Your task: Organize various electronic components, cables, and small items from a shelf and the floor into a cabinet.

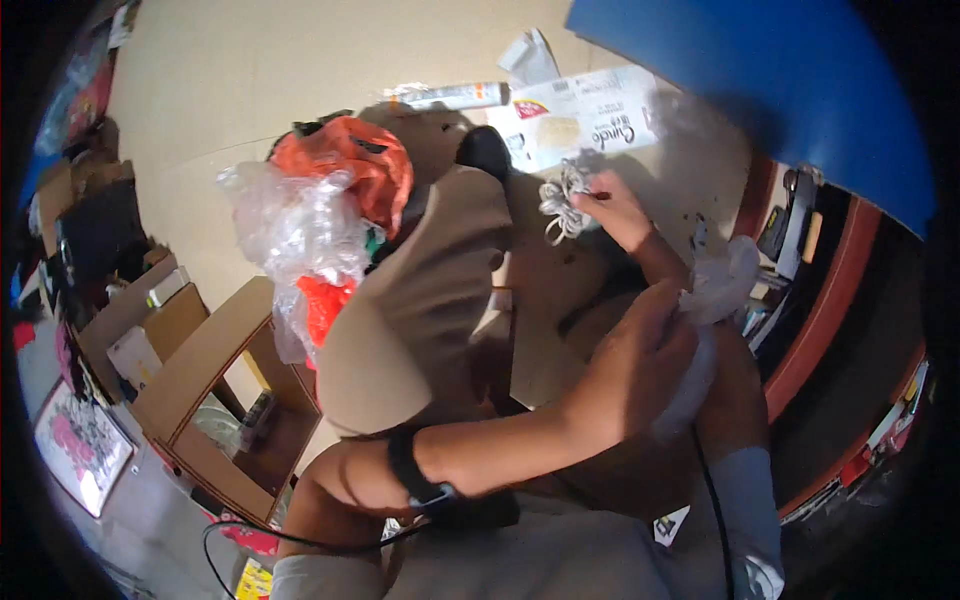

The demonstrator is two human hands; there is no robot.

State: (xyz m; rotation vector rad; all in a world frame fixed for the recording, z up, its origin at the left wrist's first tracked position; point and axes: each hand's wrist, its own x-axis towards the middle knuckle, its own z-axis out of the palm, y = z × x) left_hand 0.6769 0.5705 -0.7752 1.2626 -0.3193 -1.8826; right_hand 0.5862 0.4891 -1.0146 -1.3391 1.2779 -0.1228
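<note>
My right hand (pixel 612 207) reaches out over the floor, its fingers closed on a bundle of grey looped cord (pixel 566 198). The loops hang out to the left of the fingertips. My left arm crosses in front of my body, and my left hand (pixel 655 335) is closed on a crumpled clear plastic bag (pixel 722 280) beside my right forearm. Part of the bag sticks up past the fingers, and part hangs below. A flat white printed wrapper (pixel 585 115) lies just beyond the cord.
To the left lie crumpled clear plastic (pixel 290 225), an orange bag (pixel 350 165) and a red bag (pixel 325 305). A wooden cabinet (pixel 215 375) stands lower left. A silvery tube-shaped packet (pixel 450 96) lies far off. Red-brown shelves (pixel 825 345) and a blue panel (pixel 760 70) bound the right.
</note>
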